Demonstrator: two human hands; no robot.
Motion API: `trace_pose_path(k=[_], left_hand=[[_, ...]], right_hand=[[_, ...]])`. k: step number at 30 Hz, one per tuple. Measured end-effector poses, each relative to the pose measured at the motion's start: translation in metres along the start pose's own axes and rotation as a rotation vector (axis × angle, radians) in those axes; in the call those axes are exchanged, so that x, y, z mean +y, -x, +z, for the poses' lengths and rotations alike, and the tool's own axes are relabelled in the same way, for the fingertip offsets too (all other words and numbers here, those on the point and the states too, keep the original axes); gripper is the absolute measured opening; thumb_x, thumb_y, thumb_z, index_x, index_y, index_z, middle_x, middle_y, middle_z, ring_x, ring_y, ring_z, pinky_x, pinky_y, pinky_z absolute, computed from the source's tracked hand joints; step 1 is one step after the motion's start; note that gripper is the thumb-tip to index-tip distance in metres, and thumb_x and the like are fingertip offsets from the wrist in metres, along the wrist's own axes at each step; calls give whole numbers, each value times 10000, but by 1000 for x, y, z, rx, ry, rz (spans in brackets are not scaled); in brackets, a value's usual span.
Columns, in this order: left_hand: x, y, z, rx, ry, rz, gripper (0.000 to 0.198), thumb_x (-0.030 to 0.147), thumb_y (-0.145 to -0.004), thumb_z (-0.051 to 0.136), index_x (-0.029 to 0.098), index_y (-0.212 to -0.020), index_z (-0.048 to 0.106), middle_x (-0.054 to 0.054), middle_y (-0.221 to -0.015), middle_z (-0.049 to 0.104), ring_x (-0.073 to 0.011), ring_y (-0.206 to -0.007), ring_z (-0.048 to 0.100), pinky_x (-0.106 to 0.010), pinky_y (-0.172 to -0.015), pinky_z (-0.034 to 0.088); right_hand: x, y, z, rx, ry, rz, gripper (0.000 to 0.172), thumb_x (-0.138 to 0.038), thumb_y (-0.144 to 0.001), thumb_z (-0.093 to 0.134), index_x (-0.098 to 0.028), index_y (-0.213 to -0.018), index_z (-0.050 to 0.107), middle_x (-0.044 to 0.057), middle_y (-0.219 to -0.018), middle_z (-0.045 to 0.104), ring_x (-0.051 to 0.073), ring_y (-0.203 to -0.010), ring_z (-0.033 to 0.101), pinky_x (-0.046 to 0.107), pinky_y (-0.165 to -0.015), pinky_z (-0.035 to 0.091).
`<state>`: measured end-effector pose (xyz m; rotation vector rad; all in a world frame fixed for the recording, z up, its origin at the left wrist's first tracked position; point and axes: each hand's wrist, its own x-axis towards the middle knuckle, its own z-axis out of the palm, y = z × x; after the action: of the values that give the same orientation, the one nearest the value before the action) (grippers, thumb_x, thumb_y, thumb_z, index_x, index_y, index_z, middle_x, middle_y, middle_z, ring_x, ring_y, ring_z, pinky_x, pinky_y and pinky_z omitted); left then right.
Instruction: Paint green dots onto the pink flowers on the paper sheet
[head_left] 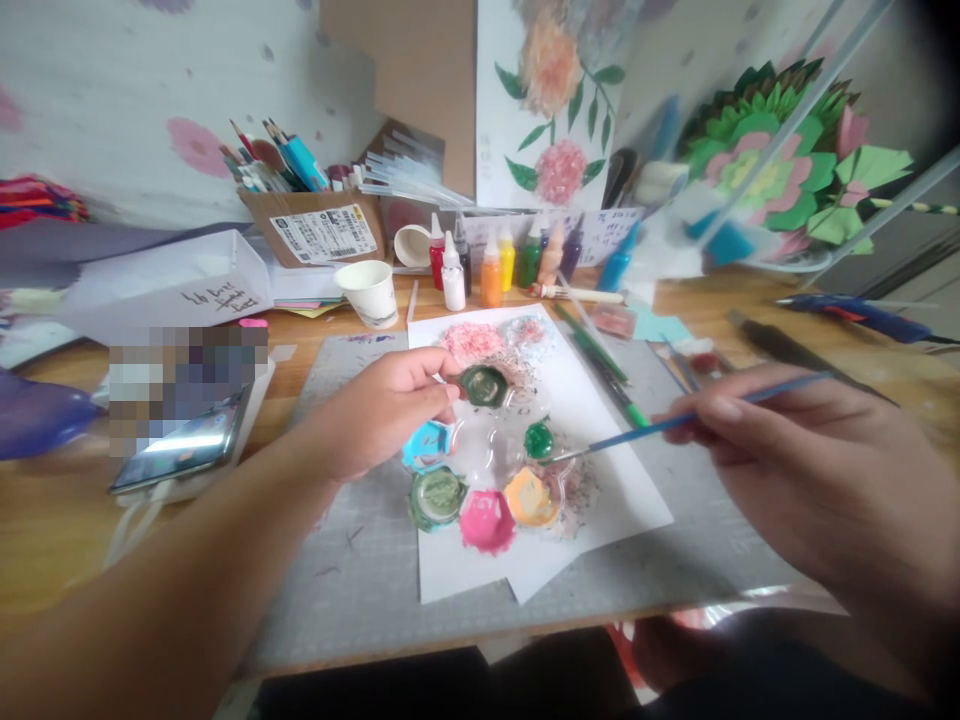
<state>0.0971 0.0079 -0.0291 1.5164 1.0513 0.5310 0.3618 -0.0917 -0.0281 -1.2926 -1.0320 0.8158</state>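
A clear plastic flower-shaped paint palette (480,452) lies over white paper (630,490). Its wells hold dark green, blue, olive, pink and pale orange paint. My left hand (394,405) pinches the palette's rim between thumb and fingers, beside the dark green well (484,386). In my right hand (765,440) is a thin paintbrush (645,430) with a blue handle, gripped like a pen. The brush points left, its bristles just below the bright green paint (538,438); whether they touch the palette I cannot tell. Pink and pale-blue painted blossoms (472,342) show on the paper above the palette.
Paint bottles (491,270) stand behind the paper, near a paper cup (369,293). A phone (184,440) with a cable is at left. Green pencils (600,360) lie right of the paper. A grey cutting mat (330,540) lies underneath. A cardboard box (311,230) holds pencils.
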Motion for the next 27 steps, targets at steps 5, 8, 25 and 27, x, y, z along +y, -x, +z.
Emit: trace_pose_path(k=[5,8,25,27], left_hand=[[-3,-6,-7,96,-38,19,63,243,-804,567,198,-759,572,50,-577,599,-108,-487,584,-207,-460,383],[-7,-12,-14,241,-86,51,41,218,-753,602,189,-731,584,46,-564,580,-89,-453,509,-201,-429,323],[-9,-14,-16,294,-105,79,49,210,-696,613,187,-737,597,25,-585,557,-122,-491,515,-236,-455,316],[-8,-13,-16,290,-105,79,50,217,-700,614,193,-739,594,24,-586,554,-130,-493,522,-239,-455,311]], right_hand=[[4,-3,-13,16,-69,37,130,-337,-650,822,-254,-647,722,4,-633,687,137,-662,634,238,-676,508],[7,0,-16,-23,20,11,140,-360,-646,829,-265,-652,727,12,-654,700,152,-722,638,251,-722,500],[9,9,-3,-216,468,-72,164,-456,-725,741,-295,-695,727,-8,-673,717,168,-616,636,229,-481,443],[11,10,-4,-219,399,-41,155,-450,-731,749,-297,-724,732,-8,-704,723,172,-682,659,230,-557,480]])
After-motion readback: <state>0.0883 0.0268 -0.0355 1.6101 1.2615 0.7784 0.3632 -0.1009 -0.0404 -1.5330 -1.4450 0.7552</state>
